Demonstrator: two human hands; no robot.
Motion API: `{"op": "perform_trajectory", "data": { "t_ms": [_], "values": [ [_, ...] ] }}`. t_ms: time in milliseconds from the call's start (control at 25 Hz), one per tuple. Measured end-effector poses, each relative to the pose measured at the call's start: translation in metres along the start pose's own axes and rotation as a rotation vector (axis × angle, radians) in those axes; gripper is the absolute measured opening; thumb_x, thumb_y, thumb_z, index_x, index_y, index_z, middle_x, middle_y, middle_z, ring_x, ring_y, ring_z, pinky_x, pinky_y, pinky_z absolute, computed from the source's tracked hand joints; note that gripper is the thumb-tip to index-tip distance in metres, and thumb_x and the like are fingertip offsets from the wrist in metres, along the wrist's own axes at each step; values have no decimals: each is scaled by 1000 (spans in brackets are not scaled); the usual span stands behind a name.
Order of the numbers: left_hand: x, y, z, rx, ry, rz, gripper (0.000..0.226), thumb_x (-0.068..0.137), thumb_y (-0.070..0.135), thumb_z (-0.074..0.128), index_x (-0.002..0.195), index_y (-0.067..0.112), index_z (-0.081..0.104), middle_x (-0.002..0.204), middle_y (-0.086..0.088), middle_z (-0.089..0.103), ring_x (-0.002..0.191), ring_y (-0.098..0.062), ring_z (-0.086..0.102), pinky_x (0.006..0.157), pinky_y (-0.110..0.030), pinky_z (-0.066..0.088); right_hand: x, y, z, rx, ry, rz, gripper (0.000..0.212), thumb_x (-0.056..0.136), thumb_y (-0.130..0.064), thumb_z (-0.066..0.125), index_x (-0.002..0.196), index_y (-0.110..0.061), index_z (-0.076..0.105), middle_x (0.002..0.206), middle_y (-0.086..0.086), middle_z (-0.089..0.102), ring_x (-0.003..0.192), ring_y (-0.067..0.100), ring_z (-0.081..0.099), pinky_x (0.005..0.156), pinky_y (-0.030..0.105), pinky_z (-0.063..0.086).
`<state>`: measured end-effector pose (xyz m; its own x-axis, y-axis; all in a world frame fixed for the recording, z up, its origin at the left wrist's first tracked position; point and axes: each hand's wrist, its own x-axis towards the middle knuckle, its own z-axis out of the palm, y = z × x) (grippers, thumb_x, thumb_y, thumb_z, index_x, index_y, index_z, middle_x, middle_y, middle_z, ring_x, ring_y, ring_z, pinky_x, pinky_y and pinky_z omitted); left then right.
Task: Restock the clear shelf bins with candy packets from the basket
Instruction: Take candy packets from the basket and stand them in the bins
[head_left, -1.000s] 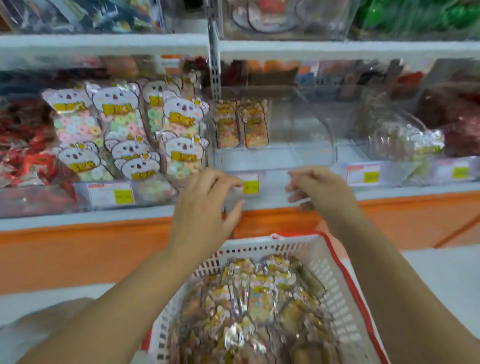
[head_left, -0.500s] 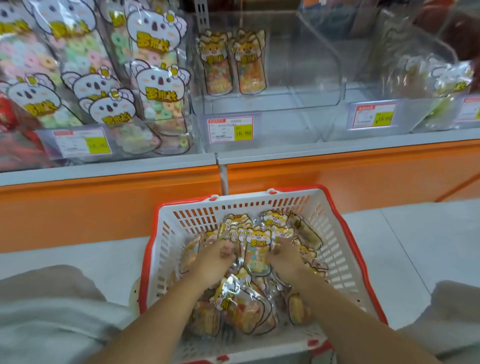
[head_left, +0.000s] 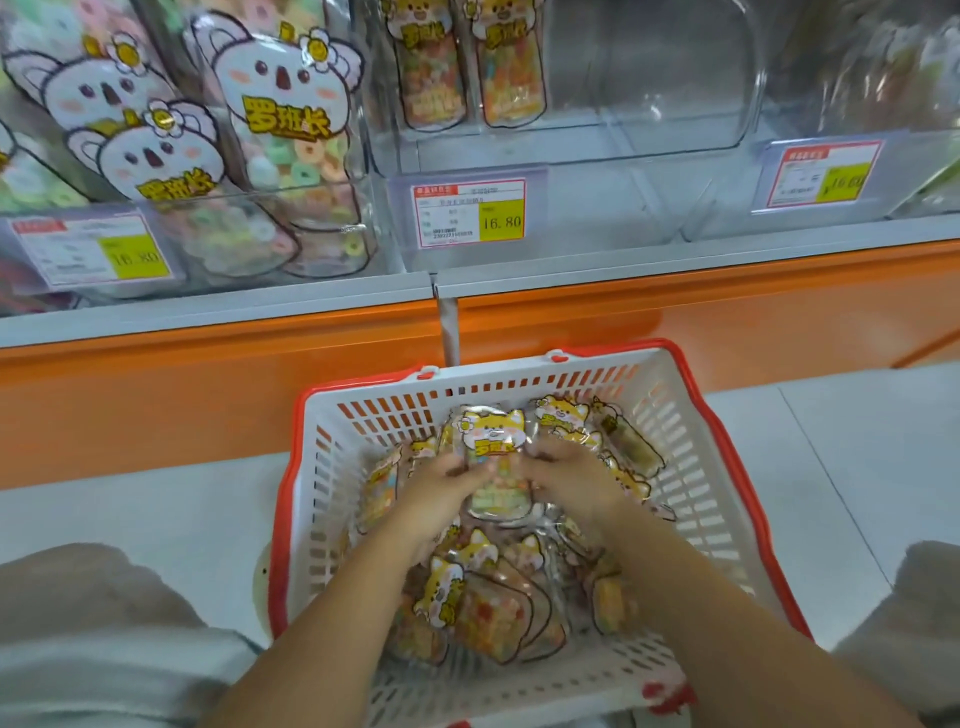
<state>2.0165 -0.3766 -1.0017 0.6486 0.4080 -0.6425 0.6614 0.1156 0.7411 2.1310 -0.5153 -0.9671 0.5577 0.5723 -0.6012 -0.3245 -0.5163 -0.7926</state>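
The shelf (head_left: 675, 260) ran across the top, its clear bins side by side. The middle bin (head_left: 597, 208) was mostly bare, with only two packets (head_left: 431, 67) standing at its back left. The bin on the left (head_left: 322, 249) was crowded with koala packets (head_left: 285, 104). Below, on the floor, the basket (head_left: 519, 375) held a loose pile of candy packets (head_left: 483, 597).

Both hands were down inside the basket. The left hand (head_left: 441, 493) and the right hand (head_left: 571, 483) clasped one packet (head_left: 493, 441) from either side, fingers curled round its edges, on top of the pile.

The film looked slick, so a grip only at the edges could slip on the way up. Neighbouring packets might also snag and drag out over the rim. Set down carelessly, the packet could topple instead of standing beside the two at the back.

Whether more packets were gathered under the held one could not be told, as the hands covered them. The fingers were blurred. The tops of the bins were cut off, and the right-hand price tag (head_left: 826, 174) was too smeared to read.
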Motion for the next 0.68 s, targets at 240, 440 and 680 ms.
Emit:
{"op": "perform_trajectory", "data": {
  "t_ms": [240, 440, 680],
  "values": [
    [6, -15, -7, -303, 124, -44, 29, 86, 42, 71, 83, 15, 62, 128, 18, 50, 113, -21, 58, 85, -39, 47, 25, 10, -51, -700, 482, 16, 32, 98, -17, 45, 127, -17, 59, 122, 9, 62, 99, 29, 60, 80, 37, 51],
    [9, -21, -12, -448, 58, -74, 50, 57, 63, 79, 103, 45, 70, 148, 4, 46, 129, -22, 52, 99, -58, 45, 30, 31, -39, -929, 371, 201, 91, 80, -51, 69, 150, -16, 24, 151, 12, 32, 141, 33, 27, 114, 43, 24],
    [-2, -8, -15, -491, 67, -102, 23, 90, 36, 66, 113, 36, 68, 121, 2, 69, 113, -24, 63, 95, -52, 50, 29, 27, -46, -609, 495, 54, 33, 81, -23, 73, 109, -11, 58, 94, 7, 63, 95, 33, 62, 70, 34, 45]
  ]
}}
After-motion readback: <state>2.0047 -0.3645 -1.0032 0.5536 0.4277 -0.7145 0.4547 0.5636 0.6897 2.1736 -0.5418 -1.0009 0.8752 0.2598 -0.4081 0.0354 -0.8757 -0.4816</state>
